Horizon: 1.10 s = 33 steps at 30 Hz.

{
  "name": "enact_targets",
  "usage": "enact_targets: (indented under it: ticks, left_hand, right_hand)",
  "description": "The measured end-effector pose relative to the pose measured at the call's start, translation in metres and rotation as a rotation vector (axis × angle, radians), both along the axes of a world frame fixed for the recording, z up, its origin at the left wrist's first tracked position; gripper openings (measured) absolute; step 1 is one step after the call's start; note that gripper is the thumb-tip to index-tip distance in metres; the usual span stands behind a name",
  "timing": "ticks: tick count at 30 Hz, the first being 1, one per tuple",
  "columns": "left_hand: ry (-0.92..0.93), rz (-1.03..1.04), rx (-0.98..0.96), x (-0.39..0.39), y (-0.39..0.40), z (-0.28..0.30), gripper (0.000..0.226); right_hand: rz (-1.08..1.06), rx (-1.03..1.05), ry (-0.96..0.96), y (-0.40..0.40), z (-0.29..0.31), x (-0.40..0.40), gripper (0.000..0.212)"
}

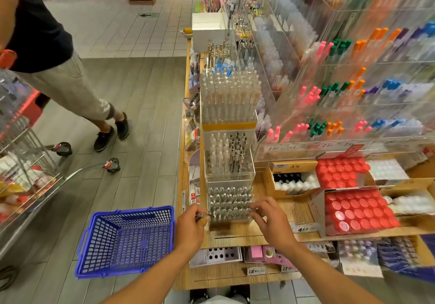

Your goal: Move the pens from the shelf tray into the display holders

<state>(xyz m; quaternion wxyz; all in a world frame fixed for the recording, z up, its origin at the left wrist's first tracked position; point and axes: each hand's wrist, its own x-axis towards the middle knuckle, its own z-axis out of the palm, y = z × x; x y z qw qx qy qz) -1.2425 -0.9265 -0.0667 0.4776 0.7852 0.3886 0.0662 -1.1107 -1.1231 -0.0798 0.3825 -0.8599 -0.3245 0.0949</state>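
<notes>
Both hands are at the nearly full holder (229, 203): left hand (191, 227) pinches a pen (204, 215), right hand (270, 219) has fingers apart, so little seems left.

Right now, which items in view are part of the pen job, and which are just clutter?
Job: left hand pinching a pen; right hand; nearest clear display holder.
Clutter: blue basket; red-capped bottles; shopping cart; bystander.

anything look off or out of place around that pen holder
Nothing looks spilled or damaged. The nearest clear pen holder stands upright and packed with pens. The one oddity: a blue shopping basket sits tilted on the aisle floor beside the shelf.
</notes>
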Motion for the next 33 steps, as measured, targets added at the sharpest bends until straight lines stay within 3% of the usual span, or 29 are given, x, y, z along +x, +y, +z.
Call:
enact_targets:
  ticks: [4, 18, 24, 28, 33]
  left_hand:
    - [0.063, -0.046, 0.036, 0.013, -0.002, -0.006, 0.031]
    - [0.130, -0.055, 0.056, 0.021, 0.002, -0.021, 0.016]
    - [0.112, -0.048, -0.130, 0.011, -0.001, -0.022, 0.023]
    - [0.071, -0.021, -0.297, -0.010, -0.006, -0.029, 0.012]
    - [0.192, 0.002, -0.398, -0.059, -0.009, -0.051, 0.010]
  right_hand:
    - [-0.019, -0.022, 0.031, -0.002, -0.003, 0.000, 0.017]
    - [-0.050, -0.034, 0.155, -0.004, -0.007, 0.004, 0.019]
    - [-0.094, -0.183, 0.339, -0.008, -0.011, 0.003, 0.033]
    - [-0.075, -0.217, 0.439, -0.022, -0.022, -0.022, 0.035]
    - [-0.146, -0.185, 0.566, -0.048, -0.045, -0.058, 0.019]
